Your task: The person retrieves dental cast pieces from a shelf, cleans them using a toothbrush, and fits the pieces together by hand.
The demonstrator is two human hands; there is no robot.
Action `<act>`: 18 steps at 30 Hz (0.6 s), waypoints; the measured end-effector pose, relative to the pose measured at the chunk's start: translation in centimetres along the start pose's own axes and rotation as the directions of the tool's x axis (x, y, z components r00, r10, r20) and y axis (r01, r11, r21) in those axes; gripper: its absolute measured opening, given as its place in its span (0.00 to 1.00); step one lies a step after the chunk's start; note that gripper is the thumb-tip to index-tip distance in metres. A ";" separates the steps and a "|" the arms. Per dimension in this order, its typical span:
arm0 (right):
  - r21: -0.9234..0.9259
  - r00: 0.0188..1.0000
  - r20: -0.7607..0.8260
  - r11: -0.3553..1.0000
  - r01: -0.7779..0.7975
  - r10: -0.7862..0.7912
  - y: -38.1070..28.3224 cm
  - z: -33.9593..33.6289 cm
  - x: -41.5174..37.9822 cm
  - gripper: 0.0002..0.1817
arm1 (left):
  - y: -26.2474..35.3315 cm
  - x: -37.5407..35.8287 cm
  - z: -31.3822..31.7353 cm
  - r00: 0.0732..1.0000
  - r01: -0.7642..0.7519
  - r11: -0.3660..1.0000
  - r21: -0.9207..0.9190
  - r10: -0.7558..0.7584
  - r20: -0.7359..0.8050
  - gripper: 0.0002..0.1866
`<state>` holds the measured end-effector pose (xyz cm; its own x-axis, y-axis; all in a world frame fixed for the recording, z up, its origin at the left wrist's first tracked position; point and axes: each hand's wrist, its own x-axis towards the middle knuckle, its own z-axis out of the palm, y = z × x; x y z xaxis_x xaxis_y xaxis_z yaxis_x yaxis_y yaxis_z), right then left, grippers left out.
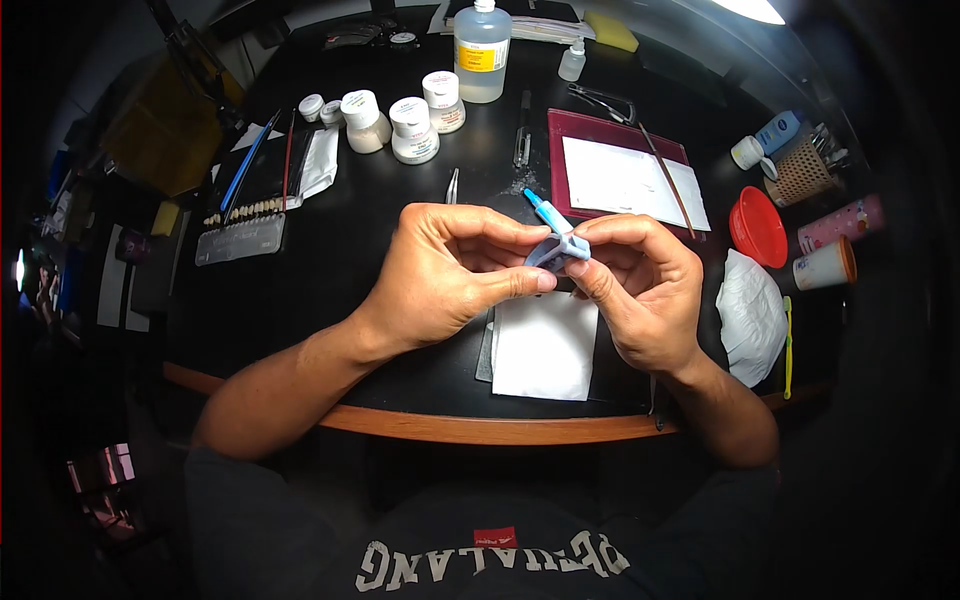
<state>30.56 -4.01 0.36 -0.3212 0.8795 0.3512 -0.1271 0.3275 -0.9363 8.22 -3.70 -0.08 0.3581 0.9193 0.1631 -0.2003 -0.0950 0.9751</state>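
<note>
Between my two hands, above the desk, is a small grey-blue moulded piece [573, 247] that looks like a section of a dental model. A bright blue peg [546, 212] with a paler lower part rises from behind it, tilted up and left. My left hand [430, 265] pinches the piece's left side between thumb and fingers. On the right side, my right hand [645, 290] grips it with thumb and forefinger; its other fingers are curled and partly hidden. Beneath the hands lies a folded white paper [543, 350]. Tweezers [453, 187] lie just beyond my left hand.
Several powder jars [414, 132] and a large clear bottle [482, 60] stand at the back. Brushes [248, 165] and a tooth shade guide [240, 240] lie left. To the right are a maroon board [575, 125] with paper, a red bowl [757, 228] and crumpled tissue [750, 315].
</note>
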 end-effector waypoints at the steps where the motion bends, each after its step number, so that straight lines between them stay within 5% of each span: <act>1: 0.018 1.000 -0.011 1.000 0.006 -0.006 0.1 0.2 0.0 0.11 | 0.0 0.0 0.0 0.999 -0.046 0.997 0.061 0.046 -0.008 0.18; 15: -0.107 0.994 0.018 0.988 0.108 -0.107 -0.2 0.2 -0.3 0.17 | -0.1 0.4 -0.4 0.837 -0.473 0.663 0.581 0.544 0.061 0.23; 18: 0.001 0.988 -0.006 0.988 0.151 -0.151 0.1 -0.1 0.0 0.17 | 0.4 0.7 -0.2 0.833 -0.442 0.648 0.620 0.553 0.015 0.27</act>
<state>30.68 -3.90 0.28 -0.2926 0.8219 0.4888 -0.1749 0.4565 -0.8723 8.18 -2.96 0.44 0.2007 0.7075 0.6777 0.2779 -0.7044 0.6531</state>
